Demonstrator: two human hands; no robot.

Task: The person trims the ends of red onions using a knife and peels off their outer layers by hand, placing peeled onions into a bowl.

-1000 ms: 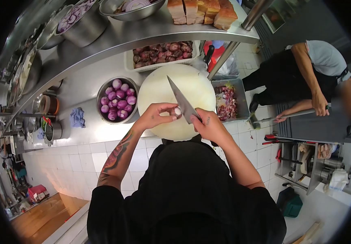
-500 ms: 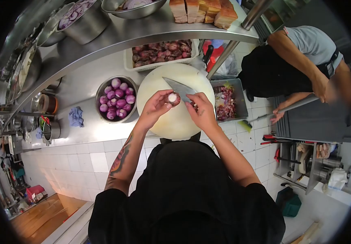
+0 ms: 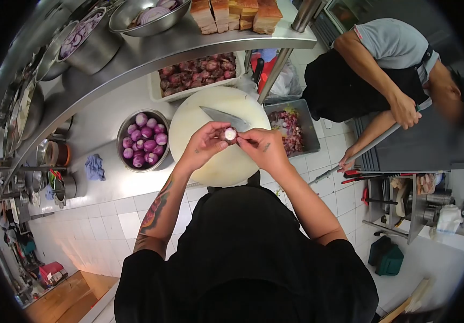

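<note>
Red onion (image 3: 230, 134), its pale cut end facing up, is between our hands above the round cutting board (image 3: 218, 168). Our left hand (image 3: 207, 145) curls its thumb and fingers around one side, closed to the onion's width; our right hand (image 3: 265, 149) pinches the opposite edge, thumb and fingertips almost together. Just beyond, the knife (image 3: 225, 117) lies on the board, and a metal bowl (image 3: 120, 137) of peeled onions stands to the left.
</note>
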